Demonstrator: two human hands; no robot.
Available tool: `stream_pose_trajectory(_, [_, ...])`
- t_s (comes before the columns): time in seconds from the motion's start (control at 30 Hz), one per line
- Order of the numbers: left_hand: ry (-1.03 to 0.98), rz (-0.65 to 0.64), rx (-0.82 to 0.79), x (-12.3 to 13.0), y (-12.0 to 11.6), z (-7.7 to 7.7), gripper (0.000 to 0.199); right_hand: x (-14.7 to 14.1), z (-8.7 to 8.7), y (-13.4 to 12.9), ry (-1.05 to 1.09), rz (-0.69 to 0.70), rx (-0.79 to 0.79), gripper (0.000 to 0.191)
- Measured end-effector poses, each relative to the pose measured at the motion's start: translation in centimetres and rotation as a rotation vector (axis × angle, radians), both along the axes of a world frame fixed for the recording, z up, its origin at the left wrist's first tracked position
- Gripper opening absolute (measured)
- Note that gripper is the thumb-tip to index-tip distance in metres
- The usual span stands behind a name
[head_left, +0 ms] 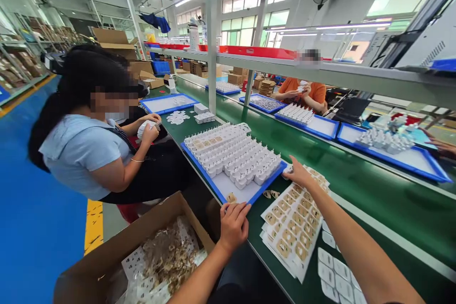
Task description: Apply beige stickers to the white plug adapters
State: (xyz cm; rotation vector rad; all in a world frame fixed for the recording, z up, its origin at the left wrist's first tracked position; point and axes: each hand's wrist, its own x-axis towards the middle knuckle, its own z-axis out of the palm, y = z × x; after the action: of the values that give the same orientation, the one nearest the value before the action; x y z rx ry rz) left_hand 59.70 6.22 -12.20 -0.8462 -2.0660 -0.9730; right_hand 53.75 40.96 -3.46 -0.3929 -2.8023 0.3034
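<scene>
At the near corner of a blue-rimmed tray [213, 185], my left hand [234, 223] has its fingers curled over the rim. Rows of white plastic housings [237, 152] with small upright pins fill most of this tray. A tan sticker piece [231, 197] lies by the corner near my left fingers. My right hand [301, 173] reaches to the tray's right corner, thumb and forefinger apart around a small white part [288, 169]; whether they touch it is unclear. Below my right forearm lie fanned sheets of tan stickers [294, 223], with loose tan scraps [271, 194] beside them.
An open cardboard box [117, 251] of peeled backing and scraps stands at lower left. White label sheets [335, 273] lie at lower right. A co-worker [92, 137] sits at left, another [317, 92] across the green bench. More blue trays [431, 166] line the far side beneath a shelf.
</scene>
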Motion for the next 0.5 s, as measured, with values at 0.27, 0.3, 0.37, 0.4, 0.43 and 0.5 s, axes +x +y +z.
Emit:
stream_pose_trajectory(0.27, [0.041,-0.08,0.136,-0.6,0.5,-3.5,0.035,-5.9,9.8,-0.5,0.081,-0.125,-0.048,0.099])
stream_pose_trajectory(0.3, [0.051,-0.08,0.113,-0.7,0.4,-3.8,0.034,-8.0,11.3,-2.0,0.088,-0.077,-0.062,0.098])
stream_pose_trajectory(0.37, [0.071,-0.081,0.001,-0.9,-0.1,-4.2,0.034,-13.0,13.6,-6.5,0.084,0.064,-0.125,0.097])
stream_pose_trajectory(0.4, [0.086,-0.078,-0.062,-1.0,-0.5,-4.3,0.034,-15.8,14.3,-9.3,0.076,0.119,-0.125,0.095])
stream_pose_trajectory(0.43, [0.108,-0.074,-0.118,-1.2,-0.8,-4.3,0.034,-18.6,14.7,-12.2,0.06,0.174,-0.123,0.093])
stream_pose_trajectory(0.5, [0.163,-0.057,-0.177,-1.5,-1.1,-4.4,0.033,-24.0,14.5,-17.9,0.014,0.261,-0.119,0.089])
